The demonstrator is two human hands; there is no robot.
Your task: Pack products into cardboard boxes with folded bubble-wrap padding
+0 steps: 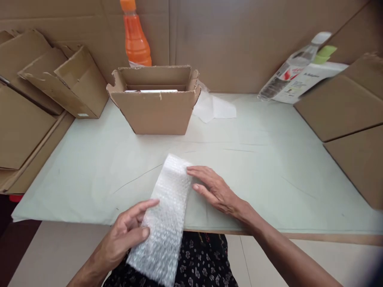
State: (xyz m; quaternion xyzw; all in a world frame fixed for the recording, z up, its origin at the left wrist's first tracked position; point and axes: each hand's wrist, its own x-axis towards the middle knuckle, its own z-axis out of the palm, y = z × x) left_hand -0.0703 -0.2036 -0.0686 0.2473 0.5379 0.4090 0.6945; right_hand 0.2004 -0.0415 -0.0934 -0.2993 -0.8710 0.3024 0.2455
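Note:
A long, narrow strip of bubble wrap [167, 215] lies slantwise, its far end on the pale table cover and its near end hanging past the front edge over the lap. My left hand [124, 233] grips its left side, with the thumb and index fingertip on top and the other fingers partly hidden. At the far right edge of the strip, my right hand [214, 189] rests with fingers stretched out and thumb apart, the fingertips touching the wrap. Whether anything is inside the bubble wrap cannot be made out.
Behind the strip stands an open cardboard box [161, 113] with white items inside. An orange bottle [136, 40] is behind it, and a thin white sheet [215, 107] lies beside it. More boxes [79, 85] line the left; a clear bottle [290, 67], white tube [305, 81] and cartons [344, 99] occupy the right.

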